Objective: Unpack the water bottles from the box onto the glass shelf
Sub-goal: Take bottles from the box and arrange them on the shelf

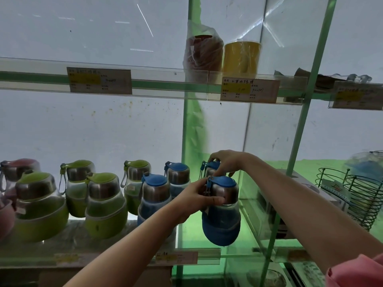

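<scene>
Smooth glass shelf (68, 243) with green edge, carrying squat rounded bottles: green ones (104, 206) left, blue ones (154, 195) right, all clear-bodied with brushed metal collars and soft sleeves. Held above shelf's right end, one blue bottle (222, 212), tilted, off the glass. Left hand (196, 198) curled round its metal collar. Right hand (226, 162) pinching blue cap of rear bottle (210, 169).

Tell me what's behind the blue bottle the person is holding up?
Behind the held blue bottle stands another blue-lidded bottle on the glass shelf; the right hand rests on its lid. Only its top shows; its body is covered by the held bottle and the left hand.
</scene>
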The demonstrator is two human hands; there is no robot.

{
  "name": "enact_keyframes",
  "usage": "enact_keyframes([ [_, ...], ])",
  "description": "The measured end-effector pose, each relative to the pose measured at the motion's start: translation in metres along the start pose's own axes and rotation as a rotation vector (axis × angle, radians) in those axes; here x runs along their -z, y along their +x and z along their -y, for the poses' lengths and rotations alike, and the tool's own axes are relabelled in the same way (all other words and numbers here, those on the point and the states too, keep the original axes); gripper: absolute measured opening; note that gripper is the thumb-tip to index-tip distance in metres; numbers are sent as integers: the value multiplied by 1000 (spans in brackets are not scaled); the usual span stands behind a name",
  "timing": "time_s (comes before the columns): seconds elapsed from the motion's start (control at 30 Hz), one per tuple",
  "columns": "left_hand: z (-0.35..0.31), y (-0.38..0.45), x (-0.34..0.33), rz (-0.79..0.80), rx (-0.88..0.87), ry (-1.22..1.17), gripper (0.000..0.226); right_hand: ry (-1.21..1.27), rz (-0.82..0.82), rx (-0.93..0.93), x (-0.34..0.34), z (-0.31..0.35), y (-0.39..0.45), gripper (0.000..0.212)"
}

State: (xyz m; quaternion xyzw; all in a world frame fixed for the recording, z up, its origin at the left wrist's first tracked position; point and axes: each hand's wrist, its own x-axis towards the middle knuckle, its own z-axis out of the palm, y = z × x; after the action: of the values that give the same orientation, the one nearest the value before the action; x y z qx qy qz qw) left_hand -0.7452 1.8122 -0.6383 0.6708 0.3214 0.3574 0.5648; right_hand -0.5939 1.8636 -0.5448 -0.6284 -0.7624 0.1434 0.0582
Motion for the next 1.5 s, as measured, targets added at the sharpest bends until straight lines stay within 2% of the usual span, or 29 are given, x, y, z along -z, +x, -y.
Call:
enact_keyframes([
  [0.3,-1,-1,-2,-5,-7,-17,44,-48,3,52,-1,-9,3,54],
  [0.67,9,-16,-16,-54,40,153,63,-25,-10,119,-2,-9,5,51],
  [0.9,14,-16,-16,-116,12,149,60,-102,-47,177,-3,-2,3,49],
  [1.23,9,-18,-18,-78,34,182,60,-119,-29,148,-2,-3,2,50],
  [1.4,2,-27,-8,-148,37,213,71,-73,-17,120,-4,-3,3,51],
  [1.5,-9,-35,6,-173,8,243,68,-67,-12,115,-2,-1,4,56],
])
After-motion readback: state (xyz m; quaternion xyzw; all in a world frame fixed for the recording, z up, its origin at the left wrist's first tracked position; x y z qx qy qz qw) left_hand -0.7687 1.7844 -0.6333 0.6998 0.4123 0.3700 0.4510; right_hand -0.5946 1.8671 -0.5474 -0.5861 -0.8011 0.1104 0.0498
